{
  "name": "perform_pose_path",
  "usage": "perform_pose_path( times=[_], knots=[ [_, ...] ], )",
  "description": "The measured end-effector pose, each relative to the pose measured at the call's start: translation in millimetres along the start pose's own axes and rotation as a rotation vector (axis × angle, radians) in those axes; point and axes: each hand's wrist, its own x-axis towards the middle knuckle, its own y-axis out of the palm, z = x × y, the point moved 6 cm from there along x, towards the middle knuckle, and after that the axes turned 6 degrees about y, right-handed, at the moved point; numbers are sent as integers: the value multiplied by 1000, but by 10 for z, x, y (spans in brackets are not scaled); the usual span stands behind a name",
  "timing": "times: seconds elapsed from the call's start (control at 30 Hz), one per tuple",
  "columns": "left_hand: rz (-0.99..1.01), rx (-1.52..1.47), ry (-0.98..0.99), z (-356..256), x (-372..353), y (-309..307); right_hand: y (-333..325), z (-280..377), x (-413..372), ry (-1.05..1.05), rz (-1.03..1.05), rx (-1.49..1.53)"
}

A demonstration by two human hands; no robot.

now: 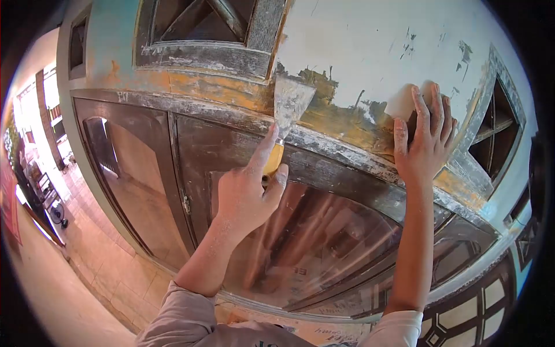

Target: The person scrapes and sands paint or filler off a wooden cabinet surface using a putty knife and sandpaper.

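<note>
My left hand (252, 184) is closed around the yellow handle of a putty knife (292, 103), its index finger stretched along toward the blade. The wide, paint-smeared blade points up and lies at the wall, beside the corner of a vent frame. My right hand (426, 130) rests with spread fingers against the wall (370, 46), holding nothing. Between the two hands runs a scraped band (338, 118) with dark, yellow and white patches where paint is gone. Below it, the door frame's top rail (335, 151) shows flaking white paint over dark wood.
Glazed brown doors (312, 237) fill the space under the rail. Wooden vent openings sit at upper left (199, 23) and right (493, 133). Down on the left are a tiled floor (110, 243) and a small fan (56, 213). Patterned dark panelling (474, 312) stands at lower right.
</note>
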Motion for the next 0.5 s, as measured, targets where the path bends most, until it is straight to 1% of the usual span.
perform_pose_path(
  times=[0.07,0.1,0.13,0.2,0.33,0.43,0.5],
  knots=[
    [-172,53,285,-45,-68,37,-4,6,-4,5,5,-1],
    [-188,18,315,-76,-56,26,-7,5,-3,7,11,-5],
    [-189,17,317,-104,-39,-4,-11,6,-2,7,9,-7],
    [-85,62,177,-119,28,-42,2,2,-3,16,22,-16],
    [-89,82,197,-144,13,-43,5,-4,-2,15,21,-20],
    [-130,48,255,-81,-34,16,-8,0,-10,24,18,-12],
    [-144,110,295,-135,5,-14,-11,7,1,18,25,-28]
  ],
)
